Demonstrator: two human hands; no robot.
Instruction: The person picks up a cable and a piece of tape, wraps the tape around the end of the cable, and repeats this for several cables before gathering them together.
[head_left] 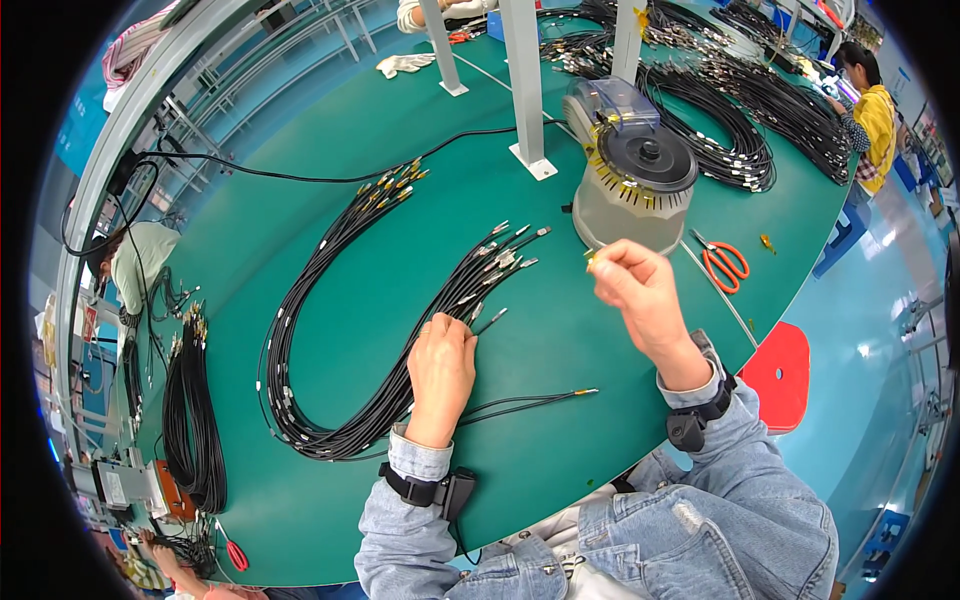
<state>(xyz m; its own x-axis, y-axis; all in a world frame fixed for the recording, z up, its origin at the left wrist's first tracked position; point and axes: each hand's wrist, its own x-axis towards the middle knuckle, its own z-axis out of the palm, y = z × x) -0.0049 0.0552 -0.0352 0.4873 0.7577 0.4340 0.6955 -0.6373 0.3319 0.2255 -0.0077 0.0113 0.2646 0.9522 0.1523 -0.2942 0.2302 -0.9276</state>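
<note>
My left hand point(441, 368) rests at the near side of a curved bundle of black cables point(300, 420), its fingers closed around a cable point(492, 322) whose end sticks out past the thumb. Silvery ends and white labels show on the bundle beyond the hand. My right hand point(640, 298) is raised in front of a round grey tape dispenser point(630, 205), thumb and forefinger pinching a small piece of yellow tape point(591, 257). Several short tape strips stick out around the dispenser's dark disc. Below the hands, a cable with a yellow-wrapped end point(583, 392) lies on the green table point(540, 450).
Orange-handled scissors point(725, 265) lie right of the dispenser. More cable bundles are at the left point(190, 430) and far right point(710, 130). Metal posts point(525, 90) stand on the table. A black cord point(330, 178) crosses its far side. A red stool point(780, 375) and other people surround it.
</note>
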